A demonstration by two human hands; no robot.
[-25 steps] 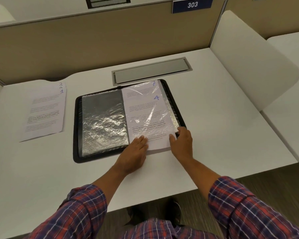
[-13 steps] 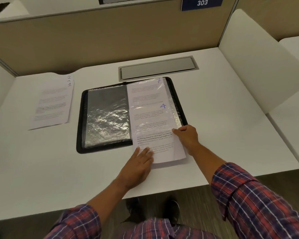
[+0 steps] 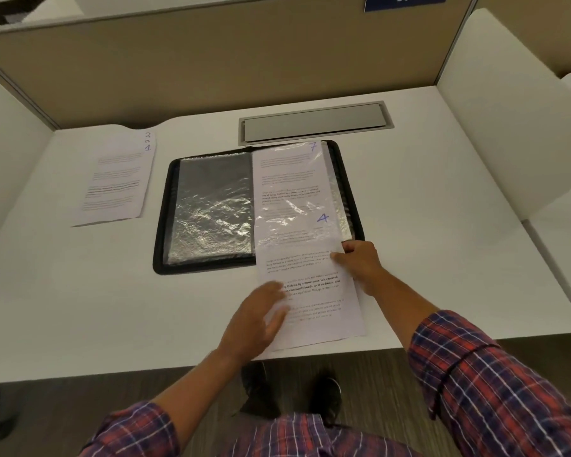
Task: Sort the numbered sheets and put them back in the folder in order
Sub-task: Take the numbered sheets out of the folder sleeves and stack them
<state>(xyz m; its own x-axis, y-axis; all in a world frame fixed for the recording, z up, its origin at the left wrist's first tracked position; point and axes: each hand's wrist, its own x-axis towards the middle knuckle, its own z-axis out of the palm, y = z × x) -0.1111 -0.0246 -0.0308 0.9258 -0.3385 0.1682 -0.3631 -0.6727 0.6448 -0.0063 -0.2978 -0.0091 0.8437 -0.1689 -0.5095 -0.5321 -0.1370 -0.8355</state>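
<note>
Half out of the right sleeve [image 3: 287,219], sheet 4 [image 3: 314,291] lies over the folder's [image 3: 161,209] near edge, its lower part on the surface [image 3: 442,225] close to the near rim. Sheet 7 [image 3: 290,166] sits in the same sleeve behind it. The left sleeve [image 3: 211,206] shows only dark backing.

Your left hand [image 3: 257,319] lies flat, fingers straight, on sheet 4's left edge. Your right hand [image 3: 361,258] is curled at the folder's near right corner with its thumb on the sheet; whether it pinches sleeve or sheet is unclear.

A stack [image 3: 117,183] topped by sheet 1 lies well to the left.

Since half a second ago, sheet 4 has slid further out towards you, and your left hand has come with it.
</note>
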